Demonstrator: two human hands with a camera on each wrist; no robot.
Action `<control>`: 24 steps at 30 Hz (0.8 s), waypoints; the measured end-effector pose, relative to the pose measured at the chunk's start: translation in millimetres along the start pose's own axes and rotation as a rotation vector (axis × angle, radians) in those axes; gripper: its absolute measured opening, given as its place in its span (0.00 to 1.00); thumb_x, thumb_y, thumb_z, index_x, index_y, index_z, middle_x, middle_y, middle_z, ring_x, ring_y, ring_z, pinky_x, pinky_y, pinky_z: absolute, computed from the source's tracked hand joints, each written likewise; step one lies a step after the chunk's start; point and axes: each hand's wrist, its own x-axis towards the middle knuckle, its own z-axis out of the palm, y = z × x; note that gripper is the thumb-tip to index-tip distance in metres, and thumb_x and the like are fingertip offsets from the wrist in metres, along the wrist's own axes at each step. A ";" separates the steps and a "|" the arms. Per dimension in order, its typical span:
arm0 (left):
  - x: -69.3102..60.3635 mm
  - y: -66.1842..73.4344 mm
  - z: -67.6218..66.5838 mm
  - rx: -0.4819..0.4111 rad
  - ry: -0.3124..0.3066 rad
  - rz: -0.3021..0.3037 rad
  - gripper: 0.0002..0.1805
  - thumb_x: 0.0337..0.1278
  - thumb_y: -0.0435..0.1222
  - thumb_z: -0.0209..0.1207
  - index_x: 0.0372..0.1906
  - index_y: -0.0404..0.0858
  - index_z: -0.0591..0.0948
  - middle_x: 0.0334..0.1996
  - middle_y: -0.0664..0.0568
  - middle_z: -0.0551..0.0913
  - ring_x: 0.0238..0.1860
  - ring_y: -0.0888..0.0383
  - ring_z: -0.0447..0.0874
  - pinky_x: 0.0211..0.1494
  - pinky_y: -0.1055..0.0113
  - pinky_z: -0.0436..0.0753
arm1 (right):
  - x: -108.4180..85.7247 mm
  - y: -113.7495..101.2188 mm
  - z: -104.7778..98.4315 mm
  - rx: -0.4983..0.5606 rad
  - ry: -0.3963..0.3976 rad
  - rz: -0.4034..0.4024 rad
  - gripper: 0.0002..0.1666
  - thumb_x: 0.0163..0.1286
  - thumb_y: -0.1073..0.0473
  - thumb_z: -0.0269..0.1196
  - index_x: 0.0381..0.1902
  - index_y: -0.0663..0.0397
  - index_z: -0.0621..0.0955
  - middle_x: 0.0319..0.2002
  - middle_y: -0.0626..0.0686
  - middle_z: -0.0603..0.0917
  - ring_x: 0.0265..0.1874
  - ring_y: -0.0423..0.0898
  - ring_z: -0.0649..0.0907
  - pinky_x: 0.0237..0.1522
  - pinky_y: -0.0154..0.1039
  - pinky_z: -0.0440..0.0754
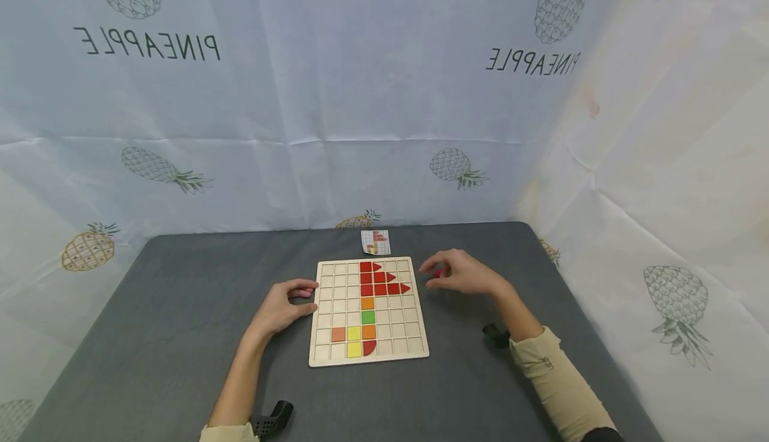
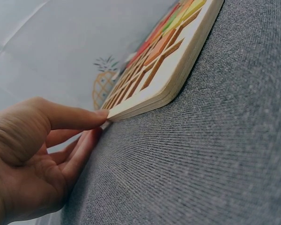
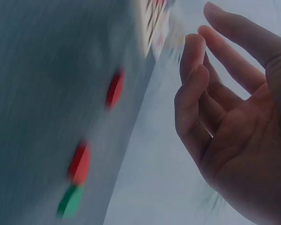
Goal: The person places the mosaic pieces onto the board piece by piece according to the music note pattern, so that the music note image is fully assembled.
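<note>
A square wooden grid board (image 1: 396, 335) lies flat on the dark cloth, with coloured pieces set in it: red squares and triangles (image 1: 375, 278), orange squares, a green square (image 1: 368, 317), yellow squares (image 1: 354, 340) and a red quarter-circle (image 1: 369, 347). At the board's left edge, my left hand (image 1: 279, 307) touches the rim with its thumb and fingertips. Something pinkish under those fingers is too small to identify. To the right of the board hovers my right hand (image 1: 462, 272), fingers loosely bent and holding nothing. Red pieces (image 3: 80, 162) and a green piece (image 3: 70, 201) lie on the cloth near it, blurred.
Behind the board lies a small printed card (image 1: 376, 242) showing a coloured grid pattern. A pineapple-print curtain (image 1: 336, 95) rises at the table's back and right side. Dark cloth (image 1: 180, 322) covers the table around the board.
</note>
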 end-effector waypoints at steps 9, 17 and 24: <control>-0.3 -0.4 1.0 0.009 0.004 -0.005 0.26 0.61 0.28 0.73 0.65 0.32 0.85 0.58 0.37 0.88 0.58 0.45 0.86 0.58 0.58 0.83 | -39.9 60.3 -33.1 0.050 0.077 0.093 0.21 0.74 0.61 0.73 0.60 0.65 0.87 0.53 0.67 0.90 0.23 0.48 0.83 0.27 0.35 0.77; 0.0 0.0 0.7 0.006 0.000 -0.001 0.26 0.61 0.28 0.73 0.65 0.31 0.85 0.58 0.37 0.88 0.57 0.46 0.86 0.56 0.60 0.83 | -58.6 93.9 -43.6 0.114 0.069 0.149 0.25 0.71 0.66 0.73 0.63 0.70 0.84 0.63 0.75 0.84 0.20 0.34 0.74 0.29 0.34 0.75; -0.4 -1.3 0.8 0.008 0.002 0.005 0.25 0.61 0.28 0.73 0.64 0.31 0.85 0.57 0.37 0.88 0.58 0.46 0.86 0.58 0.59 0.83 | -65.5 108.5 -44.7 0.186 0.029 0.164 0.27 0.69 0.69 0.74 0.64 0.73 0.83 0.62 0.77 0.82 0.23 0.36 0.79 0.30 0.35 0.76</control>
